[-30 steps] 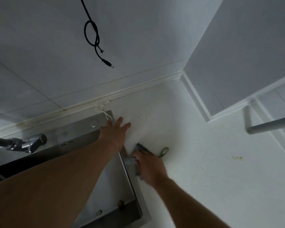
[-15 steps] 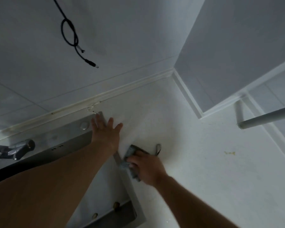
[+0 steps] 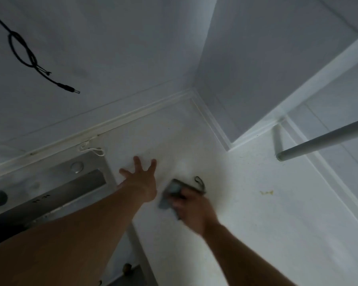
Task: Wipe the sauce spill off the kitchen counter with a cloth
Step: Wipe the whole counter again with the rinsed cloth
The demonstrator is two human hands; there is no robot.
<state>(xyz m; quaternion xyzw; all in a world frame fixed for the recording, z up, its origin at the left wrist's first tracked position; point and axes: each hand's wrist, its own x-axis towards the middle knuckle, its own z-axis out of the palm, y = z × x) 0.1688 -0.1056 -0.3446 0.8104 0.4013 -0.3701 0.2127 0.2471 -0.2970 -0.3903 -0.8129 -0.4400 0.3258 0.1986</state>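
Head view: white speckled counter point(image 3: 246, 223) in a corner of pale panelled walls, matte finish, white trim strip along the back edge. Steel sink point(image 3: 50, 182), brushed metal, sits at left with one round button on its deck. One black cable point(image 3: 23, 52), knotted in a loop, hangs on the wall with a barrel plug at its end. One grey round pole point(image 3: 329, 139) juts in from the right. Left hand point(image 3: 141, 180) flat on the counter beside the sink, fingers spread. Right hand point(image 3: 191, 205) gripping one grey cloth point(image 3: 172, 193), bunched, motion-blurred, pressed to the counter. One small yellowish spill point(image 3: 267, 192), well right of the cloth, untouched.
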